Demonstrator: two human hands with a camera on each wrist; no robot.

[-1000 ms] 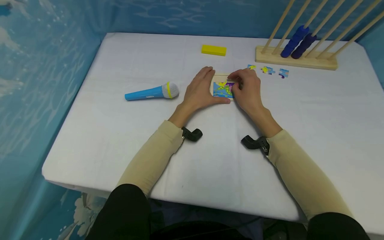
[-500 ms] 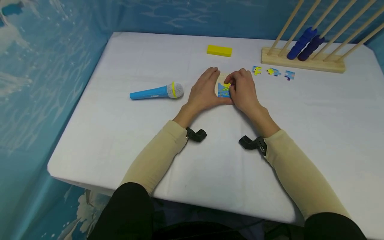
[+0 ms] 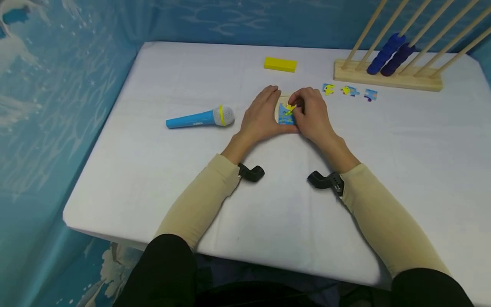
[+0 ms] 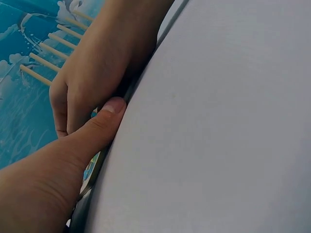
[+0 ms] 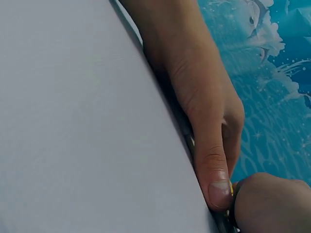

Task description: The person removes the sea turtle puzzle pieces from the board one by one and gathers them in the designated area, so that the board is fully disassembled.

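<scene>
A small wooden jigsaw board [image 3: 284, 100] with a blue and yellow picture lies between my hands in the head view. Straight fingers of my left hand [image 3: 262, 111] run along its left edge, while the thumb stretches along its near edge. My right hand [image 3: 312, 111] has curled fingers and pinches a puzzle piece at the board's right side; the piece is mostly hidden by the fingertips. Three loose puzzle pieces, a yellow-and-blue one [image 3: 328, 89], a middle one [image 3: 350, 91] and a blue-and-purple one [image 3: 370, 94], lie beyond the right hand. Both wrist views show the hands meeting at the board.
To the left lies a blue toy microphone [image 3: 201, 117] with a grey head. Behind the board is a yellow block [image 3: 280, 65]. A wooden bead rack [image 3: 387, 81] with blue and purple beads stands at the back right. White cloth covers the table [image 3: 268, 217].
The head view has shifted slightly. My right hand has closed in over the board's right side, covering most of a purple part seen earlier. The left hand stays on the board's edges.
</scene>
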